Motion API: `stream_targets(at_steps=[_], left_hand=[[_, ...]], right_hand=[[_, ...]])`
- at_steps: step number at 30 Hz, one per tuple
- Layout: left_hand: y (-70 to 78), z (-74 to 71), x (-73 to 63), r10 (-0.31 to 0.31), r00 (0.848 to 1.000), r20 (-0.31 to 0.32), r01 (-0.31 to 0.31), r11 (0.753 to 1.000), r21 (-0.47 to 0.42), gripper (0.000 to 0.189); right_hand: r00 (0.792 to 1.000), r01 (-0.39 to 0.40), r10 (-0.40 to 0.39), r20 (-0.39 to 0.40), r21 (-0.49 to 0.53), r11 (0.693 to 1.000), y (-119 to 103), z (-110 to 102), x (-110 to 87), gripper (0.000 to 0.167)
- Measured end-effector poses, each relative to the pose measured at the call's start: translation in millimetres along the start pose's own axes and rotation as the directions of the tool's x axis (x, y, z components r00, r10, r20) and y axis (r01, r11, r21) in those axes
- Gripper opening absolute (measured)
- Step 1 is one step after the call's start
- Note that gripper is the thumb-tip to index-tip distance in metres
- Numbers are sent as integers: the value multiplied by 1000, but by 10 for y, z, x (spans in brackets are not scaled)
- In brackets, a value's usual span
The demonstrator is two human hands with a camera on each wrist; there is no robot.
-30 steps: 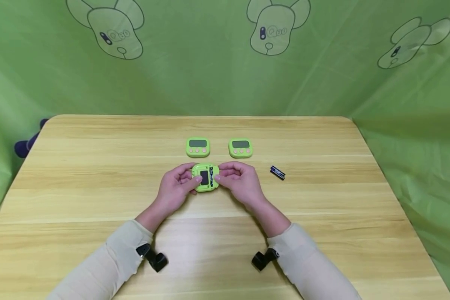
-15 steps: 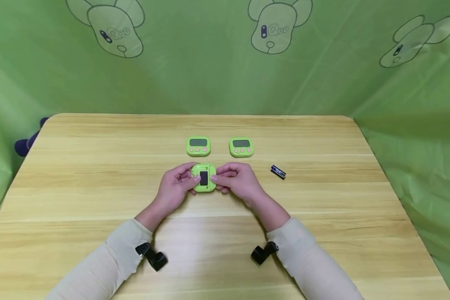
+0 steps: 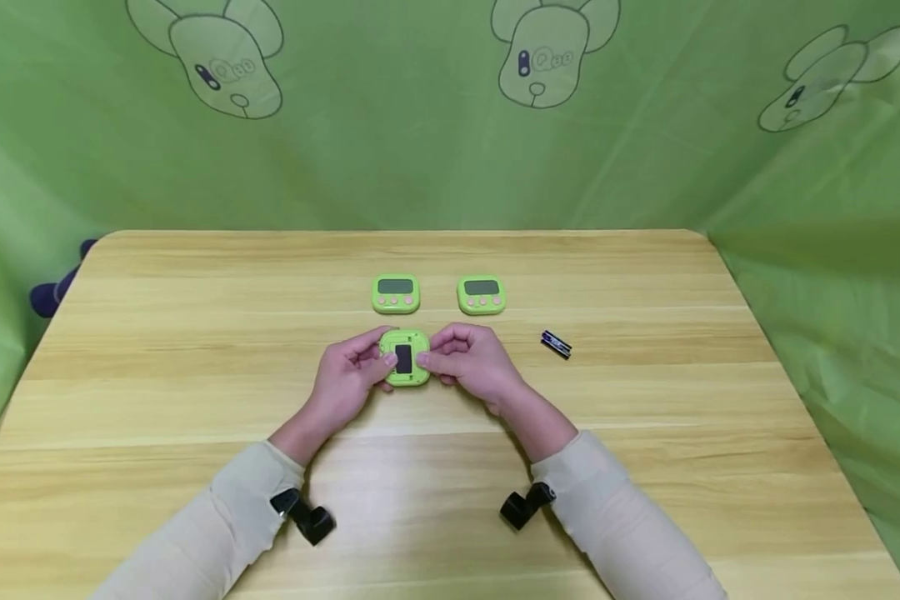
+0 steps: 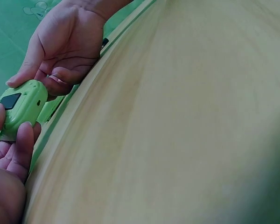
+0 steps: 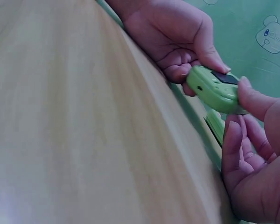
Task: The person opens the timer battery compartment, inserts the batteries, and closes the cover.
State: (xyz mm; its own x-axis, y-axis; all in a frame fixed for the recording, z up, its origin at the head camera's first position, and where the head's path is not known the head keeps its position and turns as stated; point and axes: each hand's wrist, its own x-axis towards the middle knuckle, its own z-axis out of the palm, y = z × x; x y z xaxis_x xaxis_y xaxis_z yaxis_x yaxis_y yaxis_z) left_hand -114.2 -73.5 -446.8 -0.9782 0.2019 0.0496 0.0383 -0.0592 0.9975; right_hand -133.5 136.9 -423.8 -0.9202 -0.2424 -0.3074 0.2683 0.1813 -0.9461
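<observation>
Batteries [image 3: 556, 344] right of held timer [image 3: 404, 359]

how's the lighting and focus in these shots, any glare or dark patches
Head view: brightest, with a pale sheen low on the table, and print on the batteries too small to read; left wrist view: dimmer, with a blurred dark patch at lower right; right wrist view: soft wood grain, a pale glow at bottom left, the green device fairly distinct.

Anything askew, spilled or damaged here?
No visible spill or damage, though the left hand and right hand partly cover the held green device. Batteries lie slanted, unlike the two squared-up devices. An unidentifiable purple object pokes past the table's left edge.
</observation>
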Motion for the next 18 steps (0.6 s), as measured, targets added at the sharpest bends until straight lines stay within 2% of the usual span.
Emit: stream_targets(at_steps=[2, 5, 8, 11, 14, 16, 18], left_hand=[[2, 3, -1, 1, 1000, -14, -2, 1000, -26, 43], [1, 4, -9, 1, 1000, -18, -2, 998, -63, 45], [-1, 4, -17, 19, 1000, -25, -21, 997, -78, 47], [-15, 3, -19, 78, 995, -69, -78, 997, 3, 48], [-46, -3, -14, 149, 984, -102, -136, 983, 125, 51], [-66, -13, -18, 179, 979, -100, -158, 970, 182, 55], [-78, -24, -29, 186, 980, -68, -173, 971, 167, 64]], right_hand=[[999, -6, 6, 39, -6, 1000, 1, 5, -16, 23], [990, -45, 44, 132, 4, 999, 5, -19, -32, 36], [977, -89, 75, 201, 59, 994, -12, -55, -44, 43], [972, -117, 82, 218, 150, 982, -21, -61, -45, 38], [973, -139, 87, 214, 242, 960, -18, -39, -38, 36], [975, -142, 84, 205, 287, 947, -17, -4, -30, 37], [979, -139, 83, 187, 309, 941, -23, 44, -24, 38]])
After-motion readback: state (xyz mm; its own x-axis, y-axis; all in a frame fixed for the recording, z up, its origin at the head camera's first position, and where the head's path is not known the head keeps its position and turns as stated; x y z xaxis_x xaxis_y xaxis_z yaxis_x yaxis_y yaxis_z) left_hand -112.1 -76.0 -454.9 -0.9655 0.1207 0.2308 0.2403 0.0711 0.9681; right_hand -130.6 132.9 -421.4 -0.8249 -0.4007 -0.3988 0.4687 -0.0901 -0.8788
